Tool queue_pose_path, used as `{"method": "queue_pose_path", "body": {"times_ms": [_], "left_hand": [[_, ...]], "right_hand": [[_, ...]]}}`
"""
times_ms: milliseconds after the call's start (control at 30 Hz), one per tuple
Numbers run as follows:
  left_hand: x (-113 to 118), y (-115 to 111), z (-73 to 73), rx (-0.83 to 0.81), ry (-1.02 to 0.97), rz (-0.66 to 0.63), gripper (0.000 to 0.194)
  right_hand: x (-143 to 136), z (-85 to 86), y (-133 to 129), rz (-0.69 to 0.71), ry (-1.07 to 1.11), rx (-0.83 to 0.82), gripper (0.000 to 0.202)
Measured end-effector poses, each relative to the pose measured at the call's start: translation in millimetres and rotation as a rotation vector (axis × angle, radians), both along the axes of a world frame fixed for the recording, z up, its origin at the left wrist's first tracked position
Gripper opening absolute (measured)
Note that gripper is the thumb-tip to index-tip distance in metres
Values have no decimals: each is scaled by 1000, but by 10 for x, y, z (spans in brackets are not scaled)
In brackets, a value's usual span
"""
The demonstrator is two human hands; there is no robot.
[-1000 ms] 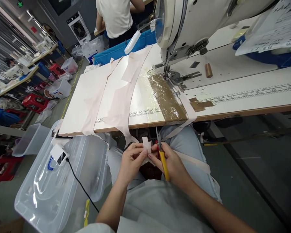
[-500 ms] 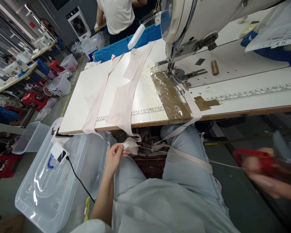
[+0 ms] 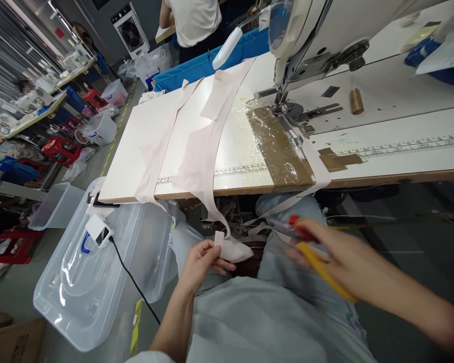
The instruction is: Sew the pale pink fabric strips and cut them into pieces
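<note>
Over my lap, my left hand (image 3: 206,262) pinches a pale pink fabric piece (image 3: 236,249) between thumb and fingers. Right of it, my right hand (image 3: 325,247) is wrapped round scissors (image 3: 318,267) with red and yellow handles; both are blurred and the blades point left. Two long pale pink fabric pieces lie on the white sewing table (image 3: 128,151), one (image 3: 155,156) at the left, another (image 3: 200,156) nearer the middle, their ends hanging over the front edge. A narrow pink strip (image 3: 314,161) runs from under the presser foot down over the edge.
The sewing machine (image 3: 310,30) stands at the upper right, with a wooden-coloured spool (image 3: 356,101) beside it. A lidded clear box (image 3: 79,282) at the left bears a white device (image 3: 99,230) with a black cable. Another person (image 3: 196,22) is at the back.
My right hand has swung in from the far right with the scissors, close to my left hand. My left hand has moved right with the fabric. The thread stretched between them no longer shows.
</note>
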State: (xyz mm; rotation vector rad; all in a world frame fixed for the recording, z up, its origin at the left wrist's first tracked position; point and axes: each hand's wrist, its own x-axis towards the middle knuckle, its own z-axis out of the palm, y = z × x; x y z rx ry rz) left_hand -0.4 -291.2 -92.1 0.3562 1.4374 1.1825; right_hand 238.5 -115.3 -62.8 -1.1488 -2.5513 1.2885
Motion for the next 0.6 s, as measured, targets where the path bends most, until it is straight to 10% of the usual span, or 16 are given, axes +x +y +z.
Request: {"method": "queue_pose_path", "body": {"times_ms": [200,600], "left_hand": [[94,28,45,13,-59,25,49],[84,18,9,-5,-143,22,58]], "right_hand": [[-425,-12,-85,516,-148,-267,48],[-644,-156,82,696,-38,-431,50]]}}
